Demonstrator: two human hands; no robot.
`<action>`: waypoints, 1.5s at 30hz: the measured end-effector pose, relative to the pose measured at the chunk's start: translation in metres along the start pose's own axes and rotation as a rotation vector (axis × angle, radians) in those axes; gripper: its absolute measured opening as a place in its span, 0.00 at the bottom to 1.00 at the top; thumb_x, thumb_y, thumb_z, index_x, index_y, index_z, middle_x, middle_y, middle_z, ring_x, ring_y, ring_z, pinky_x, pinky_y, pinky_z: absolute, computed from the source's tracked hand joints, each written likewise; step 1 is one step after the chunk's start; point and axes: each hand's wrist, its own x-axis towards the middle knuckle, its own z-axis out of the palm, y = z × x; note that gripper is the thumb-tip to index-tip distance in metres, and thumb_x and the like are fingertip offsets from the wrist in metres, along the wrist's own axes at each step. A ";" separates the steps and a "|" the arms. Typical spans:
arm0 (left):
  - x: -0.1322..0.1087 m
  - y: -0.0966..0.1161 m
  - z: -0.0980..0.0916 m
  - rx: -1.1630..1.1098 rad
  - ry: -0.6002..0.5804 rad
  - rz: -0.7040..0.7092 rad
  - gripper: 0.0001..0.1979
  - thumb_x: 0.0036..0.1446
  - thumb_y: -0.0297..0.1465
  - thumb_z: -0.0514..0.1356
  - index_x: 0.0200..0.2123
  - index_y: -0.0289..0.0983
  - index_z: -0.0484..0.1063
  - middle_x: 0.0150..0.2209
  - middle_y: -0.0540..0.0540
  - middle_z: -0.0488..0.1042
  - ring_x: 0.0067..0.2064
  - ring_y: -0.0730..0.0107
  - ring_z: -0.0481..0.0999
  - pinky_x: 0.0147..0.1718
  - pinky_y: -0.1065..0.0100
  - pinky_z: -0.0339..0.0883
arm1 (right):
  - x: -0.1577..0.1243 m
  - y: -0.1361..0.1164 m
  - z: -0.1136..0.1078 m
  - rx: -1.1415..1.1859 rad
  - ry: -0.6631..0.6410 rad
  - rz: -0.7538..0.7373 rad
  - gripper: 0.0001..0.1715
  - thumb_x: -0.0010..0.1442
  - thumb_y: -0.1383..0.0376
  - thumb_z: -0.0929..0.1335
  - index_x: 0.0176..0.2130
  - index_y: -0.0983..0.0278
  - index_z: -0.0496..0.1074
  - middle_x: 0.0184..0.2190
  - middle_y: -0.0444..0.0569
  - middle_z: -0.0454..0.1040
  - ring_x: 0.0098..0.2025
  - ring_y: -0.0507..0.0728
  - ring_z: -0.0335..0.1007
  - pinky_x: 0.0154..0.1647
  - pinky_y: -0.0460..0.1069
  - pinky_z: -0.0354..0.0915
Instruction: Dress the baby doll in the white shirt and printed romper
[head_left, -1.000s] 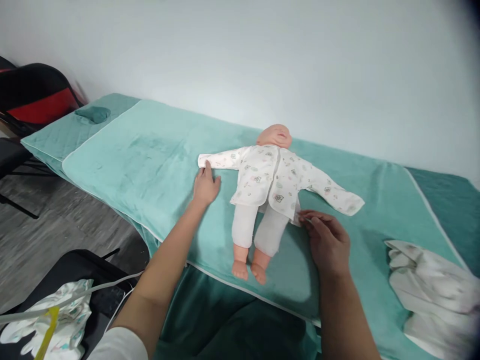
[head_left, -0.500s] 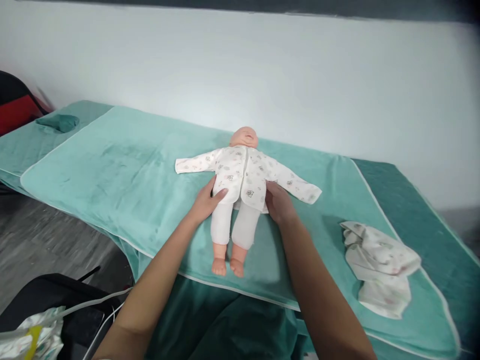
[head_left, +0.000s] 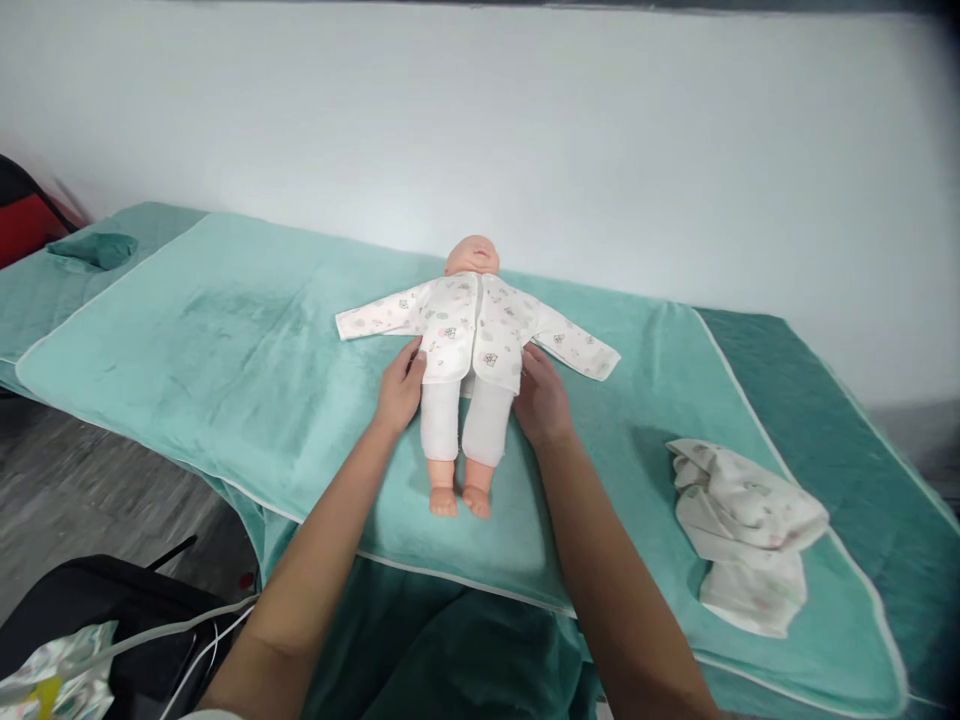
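A baby doll (head_left: 472, 258) lies face up on the green bed cover, its head toward the wall. It wears a white printed baby jacket (head_left: 448, 325), whose sleeves spread out to both sides, and white pants (head_left: 440, 425); its feet are bare. My left hand (head_left: 401, 388) is closed at the doll's left-hand side in view, thumb by the jacket's lower edge and fingertips tucked beside it. At the opposite side, my right hand (head_left: 541, 395) grips around the doll's hip, its fingers partly hidden under the jacket.
A crumpled white printed cloth (head_left: 750, 530) lies to the right on the green cover (head_left: 247, 330). The wall (head_left: 480, 130) rises behind the bed. At lower left are a black chair (head_left: 97, 600), a printed packet (head_left: 64, 670) and a pale cable (head_left: 172, 628).
The doll has shifted a little away from me toward the wall and lies straighter, with both hands moving along at its sides. My left thumb has come off the jacket front.
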 end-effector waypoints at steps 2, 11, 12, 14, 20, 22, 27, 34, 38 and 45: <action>-0.008 -0.003 -0.005 0.018 0.016 0.008 0.20 0.67 0.31 0.55 0.59 0.39 0.74 0.57 0.42 0.79 0.56 0.59 0.79 0.62 0.52 0.69 | -0.009 0.001 -0.008 0.076 0.128 0.011 0.21 0.56 0.57 0.75 0.49 0.56 0.73 0.52 0.47 0.80 0.50 0.59 0.79 0.49 0.58 0.76; -0.025 -0.004 -0.009 0.235 0.031 0.052 0.22 0.58 0.26 0.61 0.56 0.39 0.74 0.49 0.42 0.80 0.48 0.60 0.78 0.49 0.59 0.72 | -0.057 0.008 -0.016 -0.484 0.009 -0.211 0.33 0.53 0.63 0.73 0.58 0.55 0.69 0.62 0.51 0.70 0.59 0.60 0.70 0.53 0.57 0.72; -0.025 -0.003 -0.009 0.267 0.029 0.058 0.18 0.59 0.26 0.60 0.54 0.39 0.75 0.48 0.42 0.81 0.47 0.59 0.78 0.50 0.58 0.72 | -0.058 0.009 -0.013 -0.550 0.031 -0.227 0.31 0.55 0.61 0.72 0.57 0.56 0.70 0.60 0.52 0.71 0.56 0.60 0.71 0.52 0.56 0.72; -0.026 -0.003 -0.009 0.339 0.041 0.069 0.11 0.63 0.28 0.58 0.46 0.38 0.76 0.45 0.41 0.81 0.46 0.59 0.78 0.49 0.58 0.70 | -0.056 0.010 -0.008 -0.614 0.093 -0.235 0.23 0.58 0.58 0.70 0.52 0.60 0.72 0.52 0.52 0.75 0.48 0.58 0.72 0.48 0.55 0.71; -0.031 -0.006 -0.015 0.419 0.219 0.062 0.08 0.67 0.31 0.55 0.38 0.39 0.73 0.38 0.43 0.78 0.41 0.60 0.75 0.45 0.60 0.68 | -0.051 0.008 -0.016 -0.540 0.324 -0.226 0.13 0.56 0.56 0.68 0.37 0.62 0.72 0.32 0.44 0.74 0.34 0.55 0.67 0.42 0.53 0.66; -0.032 -0.006 -0.016 0.419 0.247 0.070 0.08 0.67 0.31 0.55 0.38 0.39 0.73 0.39 0.43 0.77 0.42 0.59 0.75 0.47 0.59 0.68 | -0.053 0.008 -0.019 -0.493 0.392 -0.218 0.13 0.56 0.56 0.68 0.38 0.62 0.72 0.32 0.43 0.72 0.33 0.54 0.66 0.41 0.52 0.65; -0.035 -0.006 -0.014 0.407 0.251 0.176 0.09 0.67 0.30 0.55 0.47 0.39 0.73 0.46 0.41 0.75 0.49 0.57 0.74 0.53 0.57 0.69 | -0.061 0.006 -0.016 -0.557 0.367 -0.316 0.16 0.58 0.60 0.68 0.46 0.61 0.73 0.46 0.50 0.74 0.47 0.58 0.70 0.48 0.54 0.68; -0.031 -0.005 -0.009 0.451 0.114 0.404 0.15 0.70 0.32 0.53 0.55 0.41 0.75 0.57 0.39 0.72 0.60 0.57 0.71 0.63 0.56 0.64 | -0.066 -0.001 -0.005 -0.793 0.168 -0.637 0.16 0.65 0.62 0.67 0.51 0.55 0.77 0.58 0.53 0.71 0.63 0.63 0.64 0.70 0.64 0.57; -0.017 -0.004 -0.009 0.322 0.101 0.323 0.10 0.69 0.36 0.55 0.44 0.40 0.76 0.47 0.43 0.77 0.51 0.60 0.75 0.55 0.60 0.68 | -0.051 0.001 -0.004 -0.770 0.161 -0.622 0.10 0.67 0.60 0.66 0.44 0.57 0.78 0.48 0.50 0.76 0.55 0.61 0.69 0.65 0.62 0.60; 0.000 -0.016 -0.011 0.046 0.344 0.062 0.11 0.69 0.39 0.56 0.47 0.38 0.69 0.44 0.44 0.76 0.47 0.64 0.75 0.54 0.61 0.70 | -0.024 0.008 -0.021 -0.359 0.476 -0.331 0.18 0.58 0.56 0.70 0.47 0.60 0.70 0.43 0.47 0.73 0.47 0.58 0.70 0.60 0.59 0.67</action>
